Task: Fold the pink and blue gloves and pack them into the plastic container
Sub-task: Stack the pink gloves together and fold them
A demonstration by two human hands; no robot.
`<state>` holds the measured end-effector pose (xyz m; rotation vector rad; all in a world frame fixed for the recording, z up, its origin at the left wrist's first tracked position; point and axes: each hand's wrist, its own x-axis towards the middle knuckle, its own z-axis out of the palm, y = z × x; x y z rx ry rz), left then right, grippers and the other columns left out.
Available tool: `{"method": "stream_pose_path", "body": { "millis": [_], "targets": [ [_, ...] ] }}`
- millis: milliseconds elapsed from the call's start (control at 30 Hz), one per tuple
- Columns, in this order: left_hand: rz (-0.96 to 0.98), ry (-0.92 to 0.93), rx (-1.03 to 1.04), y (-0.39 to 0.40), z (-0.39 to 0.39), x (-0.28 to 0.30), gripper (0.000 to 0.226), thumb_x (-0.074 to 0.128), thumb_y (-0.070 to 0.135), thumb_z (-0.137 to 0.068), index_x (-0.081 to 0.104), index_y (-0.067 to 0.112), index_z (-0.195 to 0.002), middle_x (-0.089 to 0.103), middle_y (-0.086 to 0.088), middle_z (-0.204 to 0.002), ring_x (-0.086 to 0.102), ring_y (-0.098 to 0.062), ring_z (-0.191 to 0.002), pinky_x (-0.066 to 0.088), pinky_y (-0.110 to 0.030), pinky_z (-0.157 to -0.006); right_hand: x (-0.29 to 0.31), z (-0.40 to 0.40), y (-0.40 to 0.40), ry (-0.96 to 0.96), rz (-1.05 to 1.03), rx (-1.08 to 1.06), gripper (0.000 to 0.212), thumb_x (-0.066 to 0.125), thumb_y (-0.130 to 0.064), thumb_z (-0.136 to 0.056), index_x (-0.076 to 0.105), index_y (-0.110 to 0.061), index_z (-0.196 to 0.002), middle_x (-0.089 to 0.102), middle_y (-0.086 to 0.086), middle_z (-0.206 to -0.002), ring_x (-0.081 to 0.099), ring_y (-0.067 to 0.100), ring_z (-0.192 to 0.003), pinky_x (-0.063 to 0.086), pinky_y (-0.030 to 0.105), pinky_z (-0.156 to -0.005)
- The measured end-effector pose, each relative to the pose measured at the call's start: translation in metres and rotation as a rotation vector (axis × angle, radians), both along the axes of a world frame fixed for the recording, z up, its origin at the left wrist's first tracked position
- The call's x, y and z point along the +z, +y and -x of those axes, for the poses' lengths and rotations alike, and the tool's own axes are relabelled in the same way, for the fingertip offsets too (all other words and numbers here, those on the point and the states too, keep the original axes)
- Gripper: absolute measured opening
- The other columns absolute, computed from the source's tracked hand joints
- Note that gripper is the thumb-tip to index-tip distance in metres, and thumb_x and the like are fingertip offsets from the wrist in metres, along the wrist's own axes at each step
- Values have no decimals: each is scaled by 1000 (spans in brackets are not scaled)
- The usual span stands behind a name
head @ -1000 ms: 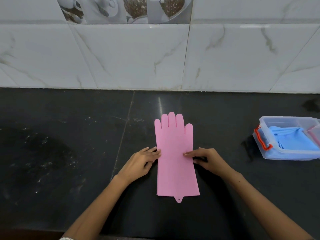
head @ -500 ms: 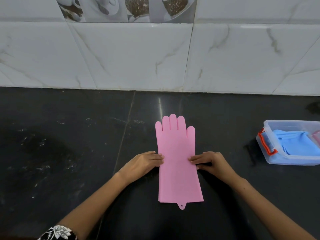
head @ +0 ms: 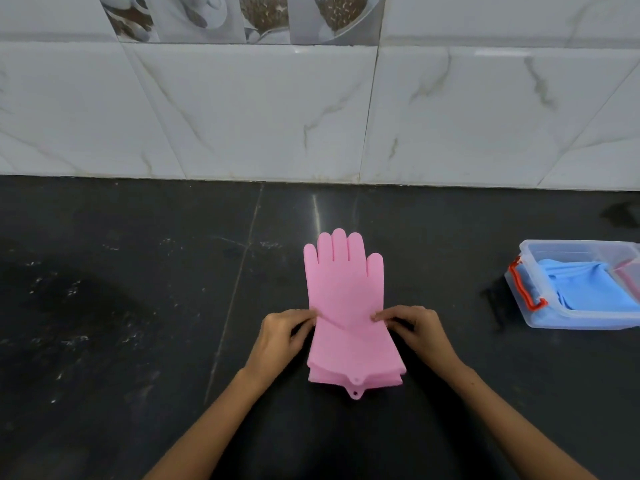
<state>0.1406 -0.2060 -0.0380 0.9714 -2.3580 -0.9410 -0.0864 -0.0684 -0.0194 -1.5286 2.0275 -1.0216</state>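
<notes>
Your left hand (head: 282,337) and right hand (head: 420,329) each pinch a side edge of the pink glove (head: 346,306) at mid-length, fingers closed on it, while right of the glove the clear plastic container (head: 540,251) with red latch holds folded blue gloves (head: 588,289).

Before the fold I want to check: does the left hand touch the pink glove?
Touching. The head view shows the left hand pinching the pink glove's left edge.
</notes>
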Motion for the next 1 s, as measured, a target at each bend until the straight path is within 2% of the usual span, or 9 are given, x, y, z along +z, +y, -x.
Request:
{"method": "stream_pose_path", "body": {
  "millis": [133,300,367,500,600,733,800,867,1000],
  "targets": [
    [-141,251,301,19,16,19,28,64,16,-85,72,42,-78,71,9,-64,65,-14,-58,53,-28,-51,4,-13,-12,-143,-18,-254,18,63,-2,-83,73,-16,-88,73,-9,-82,67,1,-78,57,26,-75],
    [-251,276,495,23,30,28,41,64,10,-84,62,41,-58,69,2,-59,59,-7,-55,53,-29,-56,4,-30,-16,-155,48,-443,27,57,6,-79,72,-16,-80,70,-7,-72,62,4,-66,47,18,-58],
    [-251,260,473,24,32,27,33,63,10,-85,61,31,-60,68,-10,-61,53,-10,-55,52,-37,-55,7,-28,-12,-142,61,-384,33,64,2,-79,70,-18,-106,70,-11,-94,64,1,-84,49,14,-71],
    [-248,215,433,20,31,20,30,60,11,-87,50,26,-63,51,2,-60,44,-11,-58,41,-31,-56,18,-9,-4,108,74,-90,64,74,-2,-74,53,-26,-130,56,-15,-126,49,-1,-118,40,17,-98],
    [-225,199,406,18,28,19,30,61,10,-86,57,28,-63,52,3,-60,45,-10,-57,42,-31,-54,29,1,-4,492,169,154,52,79,-9,-70,64,-23,-118,61,-3,-125,55,14,-117,49,28,-93],
    [-215,192,413,17,26,21,20,64,10,-86,77,24,-81,69,-8,-61,51,-10,-54,52,-40,-54,38,6,4,655,243,365,27,79,-26,-71,73,-23,-97,69,-3,-107,64,14,-100,52,26,-81],
    [-216,193,416,15,25,21,17,65,11,-86,77,20,-79,68,-9,-59,50,-9,-55,54,-40,-59,44,11,2,465,216,356,19,76,-24,-75,74,-24,-93,71,-7,-99,66,6,-91,54,22,-77],
    [-223,190,423,12,23,22,15,66,10,-86,77,18,-80,68,-13,-59,50,-8,-56,55,-39,-63,48,14,-12,72,168,243,14,76,-13,-75,75,-20,-88,74,-6,-88,69,4,-81,56,23,-73],
    [-255,165,431,6,25,26,6,72,14,-82,77,16,-84,71,-7,-64,58,-3,-60,55,-28,-70,36,15,-54,-281,33,-296,16,74,-20,-79,71,-4,-82,72,8,-69,70,21,-64,60,34,-62]
  ]
}}
